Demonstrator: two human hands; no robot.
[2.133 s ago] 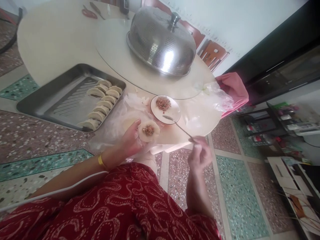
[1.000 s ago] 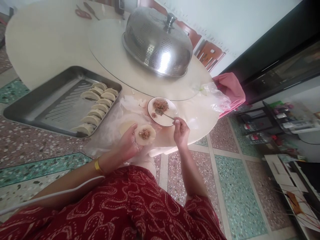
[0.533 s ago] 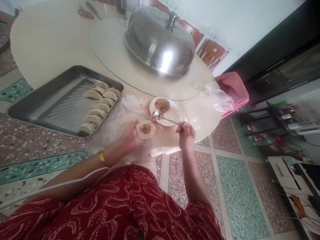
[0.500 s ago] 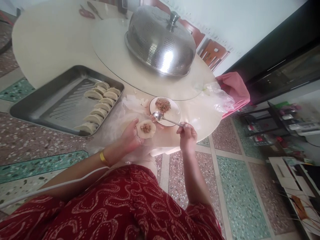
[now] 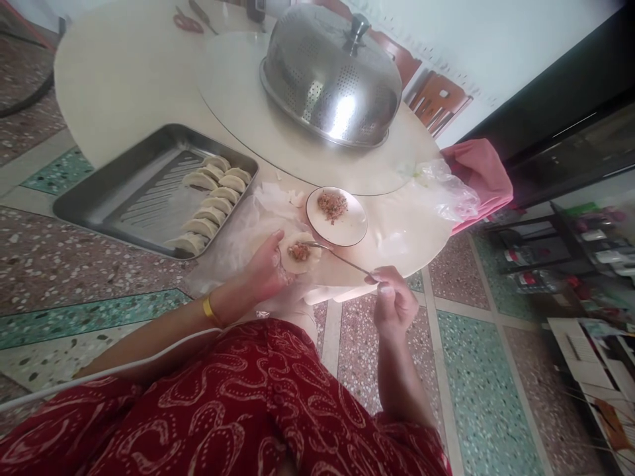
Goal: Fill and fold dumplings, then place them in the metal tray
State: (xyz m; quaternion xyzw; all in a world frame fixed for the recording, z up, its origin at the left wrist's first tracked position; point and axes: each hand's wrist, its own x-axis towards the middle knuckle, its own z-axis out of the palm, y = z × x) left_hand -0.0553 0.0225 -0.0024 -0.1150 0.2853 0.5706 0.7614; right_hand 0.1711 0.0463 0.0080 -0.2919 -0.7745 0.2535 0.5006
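Observation:
My left hand (image 5: 268,270) is closed around the edge of a round dumpling wrapper (image 5: 300,266), which lies flat across the fingers. Minced filling (image 5: 298,251) sits in the middle of the wrapper. Between the thumb and fingers of my right hand (image 5: 395,297) is the handle of a metal spoon (image 5: 342,256); its bowl touches the filling on the wrapper. Just beyond stands a white dark-rimmed plate (image 5: 350,231) with more minced filling (image 5: 332,205). To the left, several folded dumplings (image 5: 209,215) line the right side of a metal tray (image 5: 99,198).
A perforated steel dome cover (image 5: 332,86) stands on the table's round glass turntable (image 5: 233,99). Crumpled clear plastic (image 5: 223,248) lies beside the tray. Red-handled scissors (image 5: 188,24) are at the far left. A plastic bag (image 5: 446,188) and pink cloth (image 5: 479,173) hang at the right edge.
The spoon has moved from the plate toward me and left, onto the filling in the wrapper. My right hand has turned and come nearer. The whole view has shifted slightly.

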